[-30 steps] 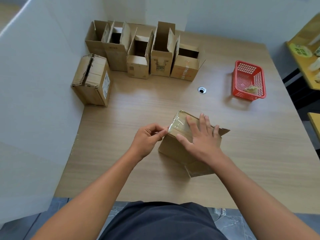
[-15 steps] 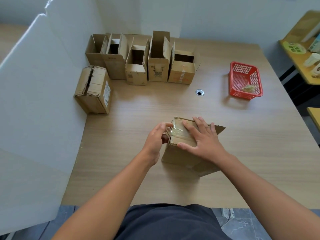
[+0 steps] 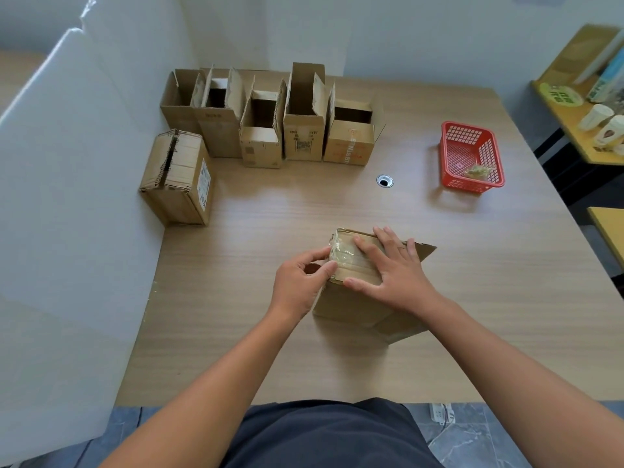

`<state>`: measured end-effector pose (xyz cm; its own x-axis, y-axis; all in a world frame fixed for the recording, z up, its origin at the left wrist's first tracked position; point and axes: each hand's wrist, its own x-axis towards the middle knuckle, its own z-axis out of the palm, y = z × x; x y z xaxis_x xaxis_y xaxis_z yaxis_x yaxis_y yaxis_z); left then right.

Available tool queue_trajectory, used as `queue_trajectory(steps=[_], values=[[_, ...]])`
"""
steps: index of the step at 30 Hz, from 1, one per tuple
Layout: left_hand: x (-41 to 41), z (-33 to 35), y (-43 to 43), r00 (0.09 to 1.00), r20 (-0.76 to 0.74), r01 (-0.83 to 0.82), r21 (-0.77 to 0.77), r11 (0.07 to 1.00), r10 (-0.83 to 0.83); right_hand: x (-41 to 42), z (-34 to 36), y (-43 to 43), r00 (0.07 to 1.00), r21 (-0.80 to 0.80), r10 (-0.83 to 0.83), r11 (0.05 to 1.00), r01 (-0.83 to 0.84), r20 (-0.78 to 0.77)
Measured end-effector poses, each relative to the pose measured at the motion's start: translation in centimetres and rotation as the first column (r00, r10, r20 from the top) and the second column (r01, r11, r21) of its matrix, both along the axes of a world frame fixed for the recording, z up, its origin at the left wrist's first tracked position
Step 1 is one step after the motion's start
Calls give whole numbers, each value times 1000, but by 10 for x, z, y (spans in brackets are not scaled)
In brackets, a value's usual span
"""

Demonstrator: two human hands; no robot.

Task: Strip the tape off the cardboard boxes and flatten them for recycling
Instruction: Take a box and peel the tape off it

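A small cardboard box [image 3: 351, 304] lies on its side near the middle of the wooden table [image 3: 472, 298], its open flaps pointing right. Clear tape [image 3: 342, 253] covers its upper left end. My right hand [image 3: 391, 268] lies flat on top of the box, fingers spread, pressing it down. My left hand [image 3: 299, 282] is at the box's left edge, thumb and forefinger pinching at the tape's edge there.
Several opened cardboard boxes [image 3: 270, 126] stand in a row at the back left, and a closed one [image 3: 179, 179] lies beside the white partition [image 3: 67, 197]. A red plastic basket [image 3: 472, 157] with crumpled tape sits at the right. A cable hole [image 3: 385, 180] is mid-table.
My left hand's fingers have shifted along the box's left edge, from a curled pick to a thumb-and-forefinger pinch. My right hand stays flat on top. The camera view has tilted slightly.
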<state>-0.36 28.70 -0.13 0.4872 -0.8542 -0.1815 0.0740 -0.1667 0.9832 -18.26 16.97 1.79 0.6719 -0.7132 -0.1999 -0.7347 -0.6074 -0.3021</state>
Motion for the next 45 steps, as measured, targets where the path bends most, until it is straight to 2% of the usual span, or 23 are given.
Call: queue_trajectory(steps=[2,5,6,8,11,13,18,21,23,26,29,31,33,35,38,40,43,45], values=[[5,3,-4,997,72,39,32,999,-42,-1,0,-1,1000,8,1,1000,-1,8],[9,2,-7,934,351,67,29,997,-73,-1,0,0,1000,15,1,1000,-1,16],[9,1,-8,916,395,69,22,997,-72,-1,0,-1,1000,19,1,1000,-1,19],[10,-2,-12,947,312,68,24,997,-72,-3,0,-2,1000,30,3,1000,-4,31],[16,-6,-23,999,-38,4,88,996,-1,-4,-2,-2,999,34,9,999,-10,48],[15,-7,-29,991,-133,-2,121,993,18,-3,-4,-2,998,19,9,1000,-10,63],[2,-3,-24,998,-59,20,13,1000,-19,-5,-6,-5,999,11,6,1000,-7,53],[1,-6,-14,998,14,54,8,999,-54,-4,-7,-2,998,-8,9,1000,-9,57],[1,-5,-14,999,-28,21,36,999,-20,-4,-7,1,997,-20,18,1000,-17,71],[4,2,-24,981,-184,-38,81,996,52,-3,-6,2,996,-20,37,999,-36,78],[10,-1,-29,999,-47,-19,73,997,23,-1,-3,1,996,2,30,1000,-31,79],[12,-4,-28,1000,-11,-17,52,999,17,0,-1,0,996,11,35,999,-36,85],[14,-9,-27,997,-77,-2,35,999,5,-2,-1,0,995,21,38,999,-39,87],[17,-13,-25,974,-224,-9,21,1000,14,-4,-2,0,995,26,48,998,-51,91],[26,-16,-25,927,-355,-99,88,991,124,-4,-2,1,990,39,97,994,-101,103],[31,-17,-27,943,-296,-125,105,987,151,-2,-1,1,987,47,126,990,-131,98],[32,-12,-31,998,-48,-33,5,999,33,-1,0,-1,986,53,132,989,-138,99],[30,-10,-31,997,62,51,-26,998,-49,-1,-1,-2,986,43,140,989,-144,92]])
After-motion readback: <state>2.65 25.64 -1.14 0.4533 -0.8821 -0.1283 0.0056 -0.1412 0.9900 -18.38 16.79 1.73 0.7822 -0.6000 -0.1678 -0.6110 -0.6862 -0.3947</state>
